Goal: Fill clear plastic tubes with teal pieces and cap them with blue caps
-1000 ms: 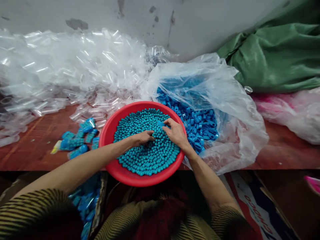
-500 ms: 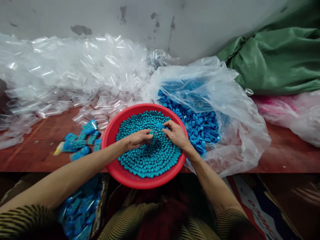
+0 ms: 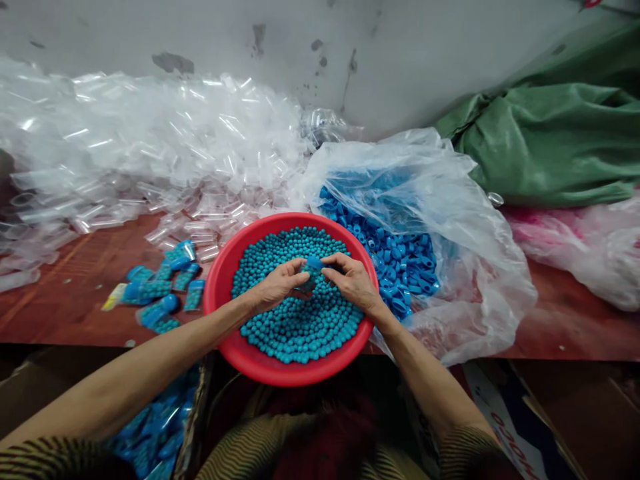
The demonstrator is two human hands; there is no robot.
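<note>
Over a red basin point(image 3: 295, 379) full of small turquoise balls point(image 3: 300, 343), my two hands meet. My left hand point(image 3: 283, 285) is closed around a small clear plastic tube point(image 3: 306, 283), which is mostly hidden by the fingers. A blue cap point(image 3: 315, 263) sits at the mouth of the tube, pinched by the thumb and fingers of my right hand point(image 3: 349, 280). Whether the cap is fully seated I cannot tell. To the left of the basin, several filled tubes with blue caps point(image 3: 155, 287) lie on the red table point(image 3: 75, 313).
A big heap of clear empty tubes point(image 3: 165, 133) covers the back left. Right of the basin, an open plastic bag point(image 3: 475, 267) holds blue caps point(image 3: 400, 257). Green cloth point(image 3: 555, 147) lies at the back right. Below the table edge, a box contains filled tubes point(image 3: 155, 427).
My right hand has brought the blue cap left and down onto the tube held in my left hand. The view has shifted slightly.
</note>
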